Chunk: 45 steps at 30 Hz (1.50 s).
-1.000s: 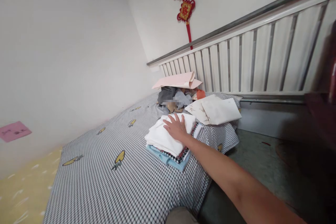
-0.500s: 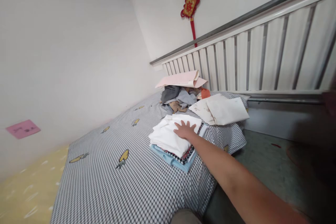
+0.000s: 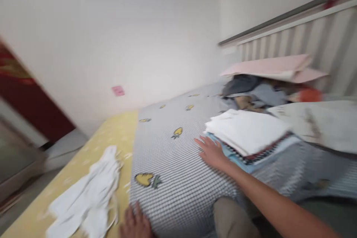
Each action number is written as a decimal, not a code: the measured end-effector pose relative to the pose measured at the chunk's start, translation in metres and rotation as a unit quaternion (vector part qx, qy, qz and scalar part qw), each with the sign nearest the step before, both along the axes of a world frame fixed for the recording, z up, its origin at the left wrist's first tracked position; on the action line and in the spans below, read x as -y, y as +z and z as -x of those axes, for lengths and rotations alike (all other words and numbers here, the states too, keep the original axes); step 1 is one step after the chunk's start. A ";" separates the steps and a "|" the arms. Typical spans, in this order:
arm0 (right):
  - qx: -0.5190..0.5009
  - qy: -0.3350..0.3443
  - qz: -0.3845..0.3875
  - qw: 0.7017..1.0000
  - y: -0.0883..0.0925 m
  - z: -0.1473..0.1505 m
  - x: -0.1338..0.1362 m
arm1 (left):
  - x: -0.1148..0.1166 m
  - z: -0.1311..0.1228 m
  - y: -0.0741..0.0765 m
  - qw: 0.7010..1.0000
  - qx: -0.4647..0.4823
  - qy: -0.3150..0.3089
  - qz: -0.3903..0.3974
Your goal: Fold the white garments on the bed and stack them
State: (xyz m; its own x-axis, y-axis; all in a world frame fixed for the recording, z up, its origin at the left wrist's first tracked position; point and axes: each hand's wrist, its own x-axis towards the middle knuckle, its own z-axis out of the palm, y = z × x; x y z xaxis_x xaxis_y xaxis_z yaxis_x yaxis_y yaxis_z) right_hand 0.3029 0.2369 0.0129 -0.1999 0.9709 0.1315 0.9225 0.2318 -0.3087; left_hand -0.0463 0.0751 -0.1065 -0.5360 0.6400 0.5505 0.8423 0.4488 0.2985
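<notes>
Beside the stack: right hand, fingers spread, nothing gripped; half a second ago it lay on the white top, now it is off it, near the blue layer, contact uncertain.
Stack: folded, on the checked sheet, white cloths uppermost over patterned and blue layers; no longer pressed from above, it stands unsupported.
Lower edge: left hand, newly in view and partly cut off, fingers apart, no cloth seen in its grasp.
Yellow sheet: now shows a loose white garment, unfolded, near the left hand.
View: turned leftward; attention is judged to have shifted from the stack towards the garment's side.
</notes>
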 end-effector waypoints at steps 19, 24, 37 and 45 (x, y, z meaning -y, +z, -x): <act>0.047 -0.008 -0.084 0.995 -0.113 0.053 0.022 | 0.034 -0.002 0.000 0.995 0.004 0.031 -0.092; 0.011 -0.010 -0.096 0.995 -0.116 0.053 0.021 | 0.034 0.058 0.029 0.942 0.190 0.229 -0.157; 0.026 -0.003 -0.071 0.997 -0.103 0.055 0.028 | 0.068 -0.005 0.031 0.932 0.300 -0.078 -0.188; 0.044 -0.008 -0.096 0.994 -0.106 0.053 0.030 | 0.097 -0.057 0.003 0.886 0.434 -0.090 -0.137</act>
State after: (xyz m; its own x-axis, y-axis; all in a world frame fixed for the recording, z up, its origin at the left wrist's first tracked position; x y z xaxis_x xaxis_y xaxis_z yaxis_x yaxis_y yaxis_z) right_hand 0.2495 0.2069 -0.0933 -0.2043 0.9329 0.2966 0.9477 0.2644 -0.1788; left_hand 0.0106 -0.0214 -0.1034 -0.7366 0.6641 0.1279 0.2920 0.1417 0.9459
